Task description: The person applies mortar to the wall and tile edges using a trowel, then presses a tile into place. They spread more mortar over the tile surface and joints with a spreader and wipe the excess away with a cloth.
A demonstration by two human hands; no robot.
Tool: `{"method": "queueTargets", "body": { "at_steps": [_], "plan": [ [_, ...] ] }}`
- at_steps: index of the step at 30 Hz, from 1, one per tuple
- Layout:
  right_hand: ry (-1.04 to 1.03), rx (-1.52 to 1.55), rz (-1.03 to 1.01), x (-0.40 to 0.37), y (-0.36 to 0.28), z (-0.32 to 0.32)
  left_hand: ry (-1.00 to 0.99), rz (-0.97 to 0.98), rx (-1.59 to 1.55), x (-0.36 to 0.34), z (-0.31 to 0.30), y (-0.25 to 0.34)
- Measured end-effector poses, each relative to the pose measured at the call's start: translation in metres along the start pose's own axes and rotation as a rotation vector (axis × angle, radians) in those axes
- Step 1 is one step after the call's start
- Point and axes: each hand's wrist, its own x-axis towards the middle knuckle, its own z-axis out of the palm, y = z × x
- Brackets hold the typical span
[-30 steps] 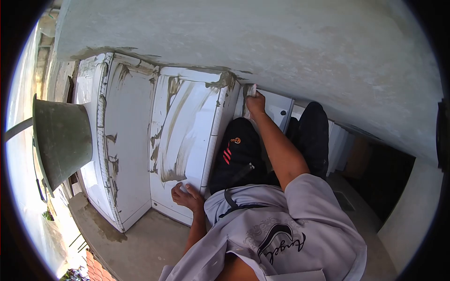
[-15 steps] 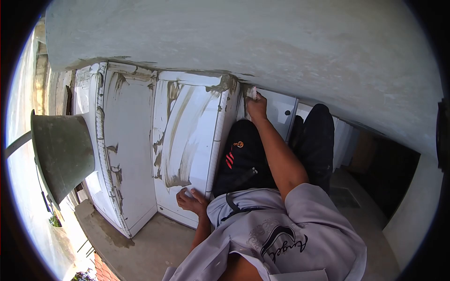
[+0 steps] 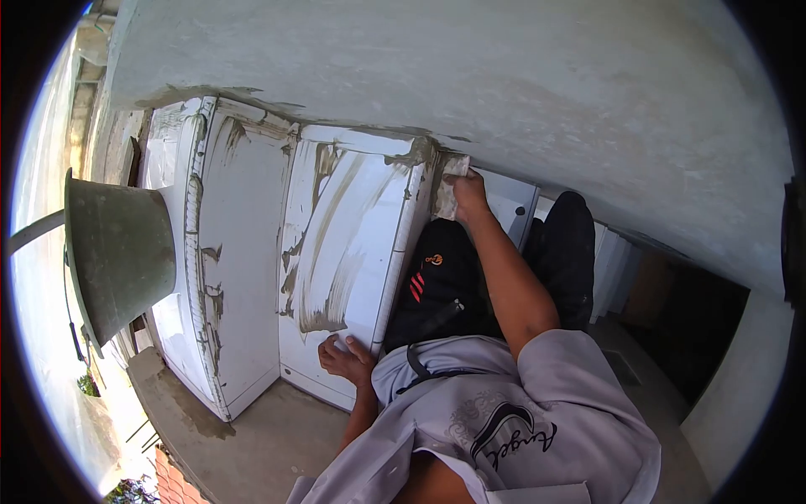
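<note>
I have the right hand [image 3: 471, 196] gripping a pale pad [image 3: 459, 165]; the left hand [image 3: 347, 362] is on a white step [image 3: 363, 223]. Its grip I cannot tell.

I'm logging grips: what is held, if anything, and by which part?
The right hand holds a pale, flat piece, seemingly by its edge; whether the left hand holds anything cannot be told.
</note>
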Motion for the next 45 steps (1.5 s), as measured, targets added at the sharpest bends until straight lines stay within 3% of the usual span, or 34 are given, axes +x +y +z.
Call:
{"method": "queueTargets", "body": {
  "at_steps": [7, 13, 16, 19, 22, 26, 29, 38, 45],
  "plan": [
    [-0.064, -0.001, -0.202, -0.061, -0.038, 0.032, -0.041, -0.029, -0.013, 0.0, -0.006, 0.004],
    [0.075, -0.688, -0.841, -0.079, -0.041, 0.04, -0.028, -0.033, -0.021, 0.003, -0.002, 0.003],
    [-0.21, -0.696, -0.919, -0.09, -0.056, 0.022, -0.052, -0.053, -0.015, 0.0, -0.003, 0.002],
    [-0.245, -0.287, -0.246, -0.073, -0.044, -0.001, -0.036, -0.047, -0.011, 0.001, -0.001, 0.0],
    [-0.165, 0.165, 0.008, -0.044, -0.03, -0.025, -0.017, -0.04, 0.003, 0.0, 0.001, -0.001],
    [0.102, 0.235, 0.212, 0.003, 0.003, -0.032, -0.008, -0.022, 0.01, 0.0, 0.002, -0.002],
    [0.155, 0.061, 0.193, 0.03, 0.017, -0.023, 0.005, -0.021, 0.021, -0.002, 0.004, -0.006],
    [0.312, -0.365, -0.302, 0.049, 0.072, -0.019, -0.002, -0.023, 0.014, 0.001, 0.005, -0.003],
    [0.455, -0.591, -0.286, 0.054, 0.066, 0.021, 0.0, -0.001, 0.01, 0.0, 0.001, -0.001]
  ]
}}
